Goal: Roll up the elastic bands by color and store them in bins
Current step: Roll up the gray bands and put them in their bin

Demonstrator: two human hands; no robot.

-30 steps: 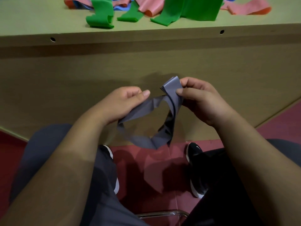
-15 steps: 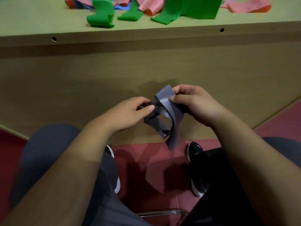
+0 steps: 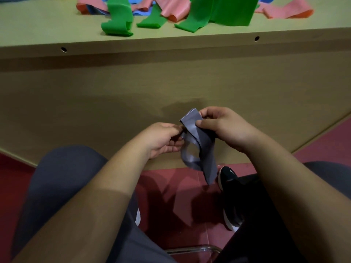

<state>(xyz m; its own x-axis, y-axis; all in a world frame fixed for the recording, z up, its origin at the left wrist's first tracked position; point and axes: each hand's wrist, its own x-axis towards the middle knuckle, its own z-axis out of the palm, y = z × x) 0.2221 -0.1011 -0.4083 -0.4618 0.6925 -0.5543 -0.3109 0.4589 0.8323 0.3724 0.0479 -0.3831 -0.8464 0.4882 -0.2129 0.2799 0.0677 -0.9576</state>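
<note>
Rolling is in hand: right hand [image 3: 224,128] pinches the started roll of the grey elastic band [image 3: 197,149], left hand [image 3: 161,139] holds its loose strip, both grips narrow, on the near side of the bench [image 3: 38,25]. The next move likely calls for winding the dangling tail tightly. No bins show.

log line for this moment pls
step: roll grey band, loose end hangs | left grip: pinches band | right grip: holds rolled end | table: green bands, pink bands unrolled
</note>
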